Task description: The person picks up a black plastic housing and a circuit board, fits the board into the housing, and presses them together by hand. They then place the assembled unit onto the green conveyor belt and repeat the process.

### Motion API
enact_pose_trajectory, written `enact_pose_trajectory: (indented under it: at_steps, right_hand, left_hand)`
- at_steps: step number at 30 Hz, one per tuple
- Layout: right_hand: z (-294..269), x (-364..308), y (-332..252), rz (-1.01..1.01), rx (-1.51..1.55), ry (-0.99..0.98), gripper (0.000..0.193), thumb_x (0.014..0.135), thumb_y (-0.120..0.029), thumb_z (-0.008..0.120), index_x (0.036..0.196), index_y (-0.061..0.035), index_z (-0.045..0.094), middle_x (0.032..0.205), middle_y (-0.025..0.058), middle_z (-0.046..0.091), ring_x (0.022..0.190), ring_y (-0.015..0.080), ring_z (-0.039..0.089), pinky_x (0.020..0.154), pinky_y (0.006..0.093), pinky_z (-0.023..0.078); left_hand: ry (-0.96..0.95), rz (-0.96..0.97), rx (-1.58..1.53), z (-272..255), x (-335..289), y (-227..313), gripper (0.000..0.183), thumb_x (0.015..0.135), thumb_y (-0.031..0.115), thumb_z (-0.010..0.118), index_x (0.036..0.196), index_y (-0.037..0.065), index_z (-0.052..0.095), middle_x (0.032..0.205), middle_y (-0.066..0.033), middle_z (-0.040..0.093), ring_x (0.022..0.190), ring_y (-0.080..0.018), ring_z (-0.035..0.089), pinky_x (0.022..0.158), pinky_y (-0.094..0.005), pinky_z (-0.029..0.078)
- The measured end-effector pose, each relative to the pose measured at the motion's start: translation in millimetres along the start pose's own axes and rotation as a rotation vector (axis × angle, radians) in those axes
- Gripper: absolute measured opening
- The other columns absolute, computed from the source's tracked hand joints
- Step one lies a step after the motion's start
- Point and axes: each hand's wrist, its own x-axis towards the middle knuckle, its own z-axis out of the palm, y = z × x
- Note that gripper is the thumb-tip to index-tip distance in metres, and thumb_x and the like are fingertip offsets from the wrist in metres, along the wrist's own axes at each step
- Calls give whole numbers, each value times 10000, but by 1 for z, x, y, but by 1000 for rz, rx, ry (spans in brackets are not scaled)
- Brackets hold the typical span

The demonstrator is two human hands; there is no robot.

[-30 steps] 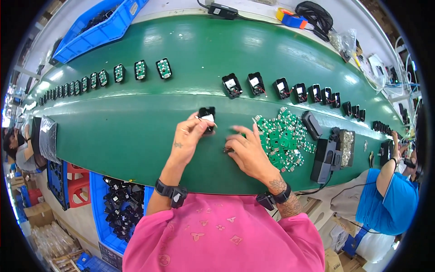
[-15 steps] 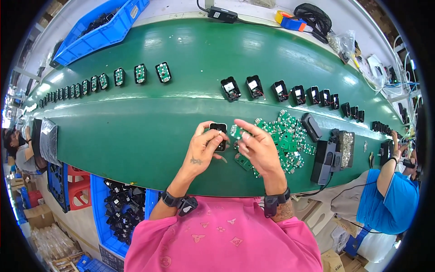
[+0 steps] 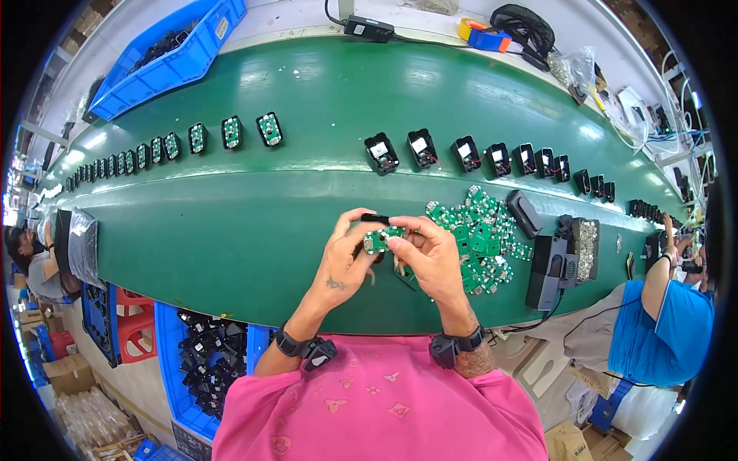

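Above the green belt (image 3: 254, 230), both hands meet on one small part
Left hand (image 3: 347, 257) grips a black casing (image 3: 374, 220); right hand (image 3: 430, 253) pinches a green circuit board (image 3: 382, 240) against it, beside the board pile (image 3: 480, 234)

Head-worn fisheye looks steeply down, seemingly close, over the green belt (image 3: 231, 238).

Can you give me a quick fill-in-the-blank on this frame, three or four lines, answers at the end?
1. Both hands, left hand and right hand, hold a small ____ circuit board above the belt.
2. The pile of loose boards lies to the person's ____.
3. The black housings on the belt stand in a ____.
4. The bin at the far left is ____.

Missing words: green; right; row; blue
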Motion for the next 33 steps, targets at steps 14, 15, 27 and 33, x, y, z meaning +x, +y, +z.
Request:
enact_pose_trajectory:
  at_steps: [14,15,27,33]
  right_hand:
    - [5,-2,-10,-348,-596,115,180,833,-133,731,997,-71,771,1299,138,559,1253,291,480,1082,428,356]
    - [4,-1,-8,-349,-595,113,180,833,-133,731,997,-71,771,1299,138,559,1253,291,480,1082,428,356]
    - [17,-12,-2,-572,-904,389,75,889,-97,672,940,-45,693,1036,128,576,1020,293,527,832,430,430]
    - [21,-16,-22,-521,-666,239,46,903,-41,644,903,3,634,761,120,549,643,280,539,567,384,422]
  left_hand:
    - [1,-325,-567,13,-2,19,504,912,-36,555,1405,-15,455,1352,-125,505,1178,-173,559,950,-288,523]
    - [4,-307,-531,14,-2,18,499,910,-46,546,1401,-11,461,1348,-126,505,1161,-162,564,937,-283,525]
    - [150,-203,-329,19,-1,30,465,917,-42,538,1379,10,515,1324,-149,551,1071,-183,628,844,-284,561]
    - [287,10,-38,20,-4,43,470,941,-1,556,1408,13,501,1360,-208,536,1069,-255,649,844,-313,565]
